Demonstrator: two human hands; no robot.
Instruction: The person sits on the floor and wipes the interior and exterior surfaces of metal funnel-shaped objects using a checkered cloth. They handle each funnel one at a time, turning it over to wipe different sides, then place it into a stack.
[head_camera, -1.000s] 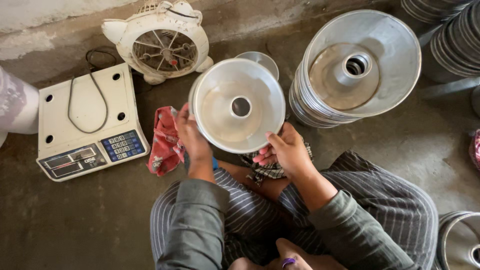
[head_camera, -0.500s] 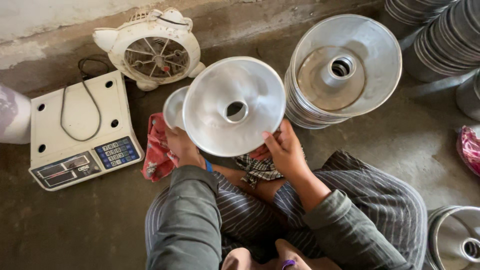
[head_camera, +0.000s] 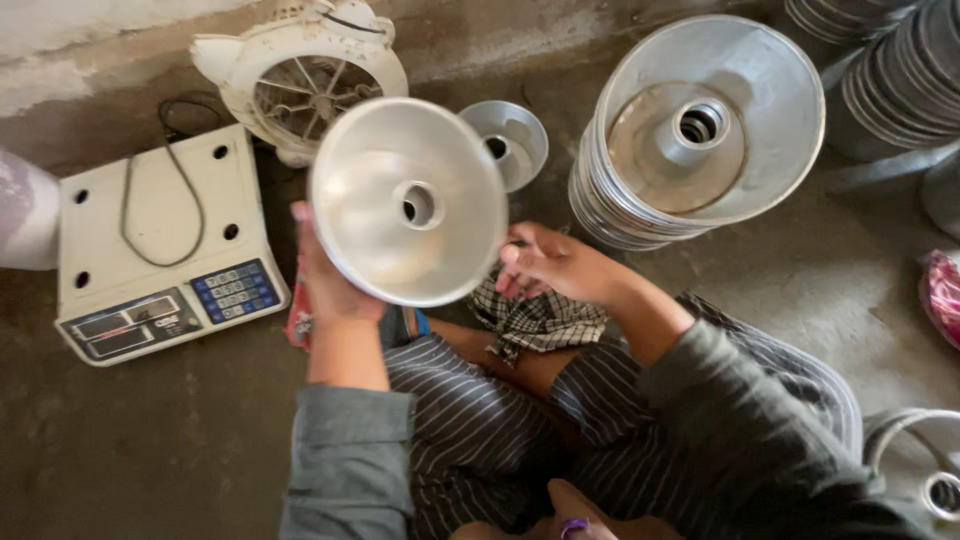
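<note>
A round aluminium ring pan (head_camera: 385, 205) with a hollow centre tube is tilted up in front of me. My left hand (head_camera: 325, 280) grips its lower left rim from behind. My right hand (head_camera: 550, 262) touches the pan's right rim with its fingertips and rests over a checked cloth (head_camera: 535, 320) on my lap. A smaller metal pan (head_camera: 510, 140) sits on the floor just behind the held one. A red cloth (head_camera: 298, 318) peeks out beside my left wrist.
A tall stack of the same ring pans (head_camera: 700, 130) stands at the right, more stacks (head_camera: 890, 70) at the far right. A white digital scale (head_camera: 160, 250) lies at the left, a white fan housing (head_camera: 300, 85) behind it. Another pan (head_camera: 920, 470) sits at the lower right.
The pan has swung left and tilted upward. My left hand moved under its left rim, and my right hand slid to its right edge. The small pan behind is now uncovered.
</note>
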